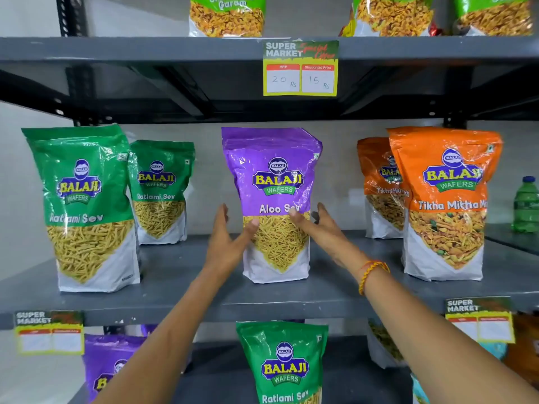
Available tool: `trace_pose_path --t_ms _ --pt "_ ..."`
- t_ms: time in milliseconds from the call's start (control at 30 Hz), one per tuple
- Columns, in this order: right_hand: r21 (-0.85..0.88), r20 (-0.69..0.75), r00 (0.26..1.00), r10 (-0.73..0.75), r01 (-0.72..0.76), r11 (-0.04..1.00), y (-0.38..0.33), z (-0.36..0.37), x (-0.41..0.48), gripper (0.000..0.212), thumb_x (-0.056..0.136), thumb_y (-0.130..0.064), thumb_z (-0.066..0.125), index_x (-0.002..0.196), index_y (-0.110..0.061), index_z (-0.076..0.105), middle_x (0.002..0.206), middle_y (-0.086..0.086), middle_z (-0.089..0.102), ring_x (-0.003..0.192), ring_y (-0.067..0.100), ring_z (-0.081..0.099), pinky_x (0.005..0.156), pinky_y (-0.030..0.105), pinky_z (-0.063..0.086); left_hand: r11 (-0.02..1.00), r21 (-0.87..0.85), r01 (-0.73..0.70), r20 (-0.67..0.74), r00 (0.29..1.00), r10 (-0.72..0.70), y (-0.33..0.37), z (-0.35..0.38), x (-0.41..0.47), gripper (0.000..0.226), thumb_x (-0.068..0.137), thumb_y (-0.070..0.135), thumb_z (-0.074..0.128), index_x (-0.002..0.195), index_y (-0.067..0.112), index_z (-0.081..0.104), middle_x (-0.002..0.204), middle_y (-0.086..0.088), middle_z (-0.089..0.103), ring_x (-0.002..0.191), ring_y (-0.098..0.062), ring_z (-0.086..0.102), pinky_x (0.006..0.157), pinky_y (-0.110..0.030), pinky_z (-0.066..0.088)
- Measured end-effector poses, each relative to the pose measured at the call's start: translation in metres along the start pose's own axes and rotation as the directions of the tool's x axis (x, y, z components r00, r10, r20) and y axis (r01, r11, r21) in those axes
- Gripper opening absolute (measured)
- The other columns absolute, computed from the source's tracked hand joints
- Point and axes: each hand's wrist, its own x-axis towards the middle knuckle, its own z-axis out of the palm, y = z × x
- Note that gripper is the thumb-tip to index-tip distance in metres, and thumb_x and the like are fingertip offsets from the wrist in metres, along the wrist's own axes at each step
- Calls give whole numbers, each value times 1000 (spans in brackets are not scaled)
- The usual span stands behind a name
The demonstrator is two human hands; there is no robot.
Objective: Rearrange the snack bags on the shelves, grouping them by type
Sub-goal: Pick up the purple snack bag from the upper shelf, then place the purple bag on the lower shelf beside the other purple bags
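Note:
A purple Aloo Sev bag stands upright in the middle of the grey middle shelf. My left hand touches its left side with the thumb on the front. My right hand touches its right side, thumb on the front too. Both hands have spread fingers around the bag. Two green Ratlami Sev bags stand at the left. At the right are two orange Tikha Mitha Mix bags. On the lower shelf are a green Ratlami Sev bag and a purple bag.
The top shelf holds green Chana Jor Garam bags. A price tag hangs from the upper shelf edge, others from the middle one. A green bottle stands far right. More bags sit at the lower right.

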Motion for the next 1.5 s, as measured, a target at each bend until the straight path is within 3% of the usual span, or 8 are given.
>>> trace_pose_path --t_ms 133,233,333,500,900,1167,1300,1500 --pt "52 214 976 -29 18 998 18 -2 -4 36 70 -16 75 101 -24 59 117 4 65 101 10 62 84 17 53 989 -90 117 242 966 -92 -23 -3 0 62 66 37 76 120 16 52 125 -5 60 117 -20 54 98 -27 47" --pt "95 158 987 -33 18 995 21 0 -7 41 66 -7 77 101 -19 59 112 5 65 94 6 62 77 15 54 980 -168 102 262 964 -56 -28 -1 -3 37 75 4 67 111 10 59 106 -7 66 85 -2 66 70 -7 50" --pt "112 113 993 -35 22 993 18 1 -12 46 66 -7 77 108 -10 58 106 3 65 88 0 60 67 10 53 979 -189 78 219 975 -35 -23 -3 -7 39 75 -3 65 113 -1 58 102 -7 66 72 9 65 66 -6 50" --pt "137 95 994 -63 49 989 4 9 -34 46 58 -12 83 100 -15 63 108 4 69 100 12 64 89 28 51 977 -196 85 227 973 -39 -1 -27 -27 40 75 0 65 115 2 57 97 2 68 78 4 67 68 -9 52" --pt "299 298 926 -231 139 944 -36 61 -149 53 40 -17 85 90 -12 69 93 -4 77 86 8 71 70 14 54 985 -172 1 33 999 5 38 -120 -164 33 62 8 77 91 22 70 86 11 77 86 -7 69 71 -15 53" --pt "310 437 888 -141 -2 951 30 102 -207 56 41 -4 87 94 -11 67 86 -14 76 82 2 69 67 12 51 967 -103 233 -17 972 -236 -3 -142 -260 44 56 14 77 99 17 66 91 10 76 88 -8 67 74 -17 53" --pt "255 513 858 -4 -148 956 90 119 -238 63 38 -3 90 95 -17 67 97 -8 76 90 9 69 74 21 56 913 2 408 -31 912 -408 -45 -132 -313 34 60 -1 78 89 11 62 55 23 65 57 10 54 59 -5 43" --pt "91 513 824 239 -330 940 186 146 -245 61 36 -10 88 93 -16 68 90 -8 77 87 6 68 71 18 52 803 96 588 9 806 -591 -134 -113 -337 54 53 26 78 104 33 62 103 -2 74 98 -15 64 85 -39 52"
